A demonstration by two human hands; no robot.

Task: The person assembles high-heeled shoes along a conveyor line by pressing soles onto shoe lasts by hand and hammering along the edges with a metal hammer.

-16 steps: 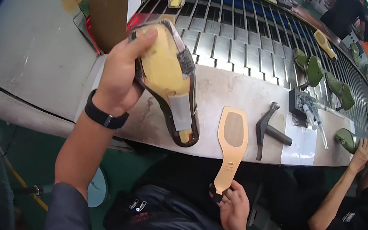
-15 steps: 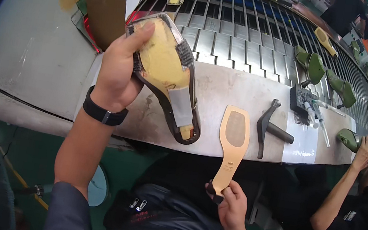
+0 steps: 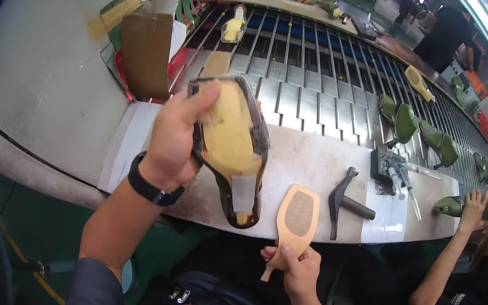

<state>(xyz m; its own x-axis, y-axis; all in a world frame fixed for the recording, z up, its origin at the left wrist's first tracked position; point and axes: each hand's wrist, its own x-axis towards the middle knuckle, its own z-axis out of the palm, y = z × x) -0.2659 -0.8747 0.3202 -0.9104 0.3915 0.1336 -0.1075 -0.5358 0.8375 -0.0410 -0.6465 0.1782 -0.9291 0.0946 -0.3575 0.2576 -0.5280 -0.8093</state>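
My left hand (image 3: 174, 136) is closed around a lasted shoe (image 3: 232, 128), bottom side up, thumb pressed on the front of its underside. That underside is yellowish, with dark rough edges and a pale strip near the narrow heel end. Lower right, my right hand (image 3: 300, 273) pinches a tan shoe sole (image 3: 287, 212) at its narrow shank. The sole's broad front, with a darker inset patch, points away from me, and its thin tail sticks out below my fingers. Sole and shoe are apart. A hammer (image 3: 339, 201) lies on the bench right of the sole.
Beyond the bench (image 3: 288, 153) runs a slatted metal conveyor (image 3: 322, 95) carrying green heeled shoes (image 3: 397, 118) and another tan sole (image 3: 217, 63). Syringe-like tubes (image 3: 409, 190) rest by a dark block (image 3: 384, 167). A co-worker's hand (image 3: 474, 209) holds a green shoe at right; another person works across the conveyor.
The view has tilted up, bringing the person opposite into sight. My right hand's grip has shifted from the sole's tail end to its shank. My left hand still holds the shoe.
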